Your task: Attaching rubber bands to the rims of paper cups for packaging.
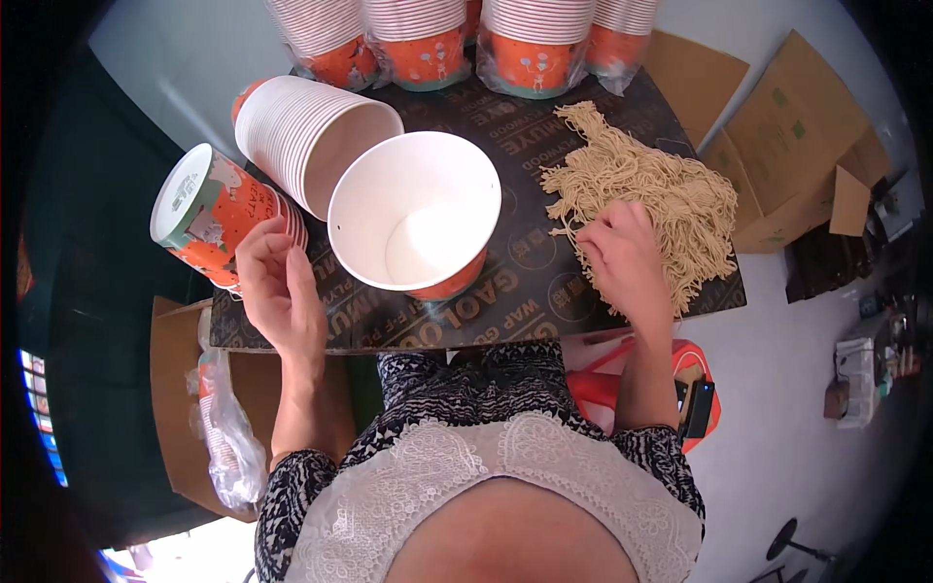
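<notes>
A white-lined paper bucket (364, 219) with two small holes near its rim and an orange outside stands upright before me on the table, mouth up. My left hand (280, 291) is at its left, fingers loosely bent, thumb apart, nothing seen in it. Just beyond those fingers are tilted orange buckets (228, 219), nested with the white base turned up. My right hand (627, 257) is at the near left edge of a heap of beige cords (671, 194). Its fingertips are pinched together among the strands; the cord between them is largely hidden.
Nested white buckets (282, 131) lie on their side behind the upright one. Several plastic-wrapped bucket stacks (535, 58) line the back of the dark plywood table (515, 321). Cardboard boxes (787, 136) stand at right; another box (175, 408) sits lower left. A red stool (593, 389) is below the table's right side.
</notes>
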Motion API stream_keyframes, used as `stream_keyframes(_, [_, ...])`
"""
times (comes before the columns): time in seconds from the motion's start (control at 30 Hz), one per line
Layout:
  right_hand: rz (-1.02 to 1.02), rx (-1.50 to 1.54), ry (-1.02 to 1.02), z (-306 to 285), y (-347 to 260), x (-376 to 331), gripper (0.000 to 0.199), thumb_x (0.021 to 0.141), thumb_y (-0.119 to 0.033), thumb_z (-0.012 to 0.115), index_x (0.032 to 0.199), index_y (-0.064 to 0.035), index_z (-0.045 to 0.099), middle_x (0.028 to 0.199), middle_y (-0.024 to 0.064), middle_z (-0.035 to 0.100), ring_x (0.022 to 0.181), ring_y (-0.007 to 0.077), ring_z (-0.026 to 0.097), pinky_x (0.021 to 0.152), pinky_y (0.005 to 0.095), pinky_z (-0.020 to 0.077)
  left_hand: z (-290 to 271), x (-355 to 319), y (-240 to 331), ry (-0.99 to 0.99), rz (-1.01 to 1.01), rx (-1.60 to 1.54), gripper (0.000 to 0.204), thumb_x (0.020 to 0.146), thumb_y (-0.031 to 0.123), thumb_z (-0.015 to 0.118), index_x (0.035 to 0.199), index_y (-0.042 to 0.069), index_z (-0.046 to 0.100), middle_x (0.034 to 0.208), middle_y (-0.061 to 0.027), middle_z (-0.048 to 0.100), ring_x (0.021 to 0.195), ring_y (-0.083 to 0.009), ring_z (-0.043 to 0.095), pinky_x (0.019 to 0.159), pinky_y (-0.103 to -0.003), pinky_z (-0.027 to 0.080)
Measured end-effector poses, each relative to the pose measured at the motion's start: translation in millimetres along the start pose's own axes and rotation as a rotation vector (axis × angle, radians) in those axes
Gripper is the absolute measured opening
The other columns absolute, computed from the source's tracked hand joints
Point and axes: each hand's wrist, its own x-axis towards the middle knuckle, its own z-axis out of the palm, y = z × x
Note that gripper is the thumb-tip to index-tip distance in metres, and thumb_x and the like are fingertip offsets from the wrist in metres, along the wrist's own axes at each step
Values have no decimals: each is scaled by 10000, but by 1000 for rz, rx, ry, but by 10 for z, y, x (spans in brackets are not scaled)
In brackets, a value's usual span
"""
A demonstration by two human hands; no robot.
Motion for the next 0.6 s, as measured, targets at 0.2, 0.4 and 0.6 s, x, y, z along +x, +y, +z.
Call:
stream_keyframes(0.2, [24, -218, -55, 198, 49, 16, 57, 763, -38, 698, 784, -40, 646, 885, 104, 546, 935, 311, 509, 823, 419, 415, 34, -187, 176, -16, -54, -81, 63, 937, -55, 507, 985, -40, 544, 1196, -161, 564, 752, -75, 496, 668, -203, 425])
stream_keyframes(0.4, [89, -286, -92, 253, 17, 28, 58, 782, -62, 643, 776, -6, 659, 890, 149, 569, 943, 332, 517, 830, 439, 414, 53, -382, 141, -61, -36, -163, 49, 951, -17, 507, 934, -40, 546, 1146, -183, 585, 680, -68, 493, 612, -197, 415])
stream_keyframes(0.6, [115, -272, -94, 289, 61, -17, 71, 792, -78, 650, 770, -11, 658, 892, 148, 573, 939, 336, 516, 830, 435, 407, 76, -473, 130, -63, -112, -211, 54, 958, -21, 498, 936, -39, 544, 1128, -187, 588, 672, -72, 500, 603, -200, 422])
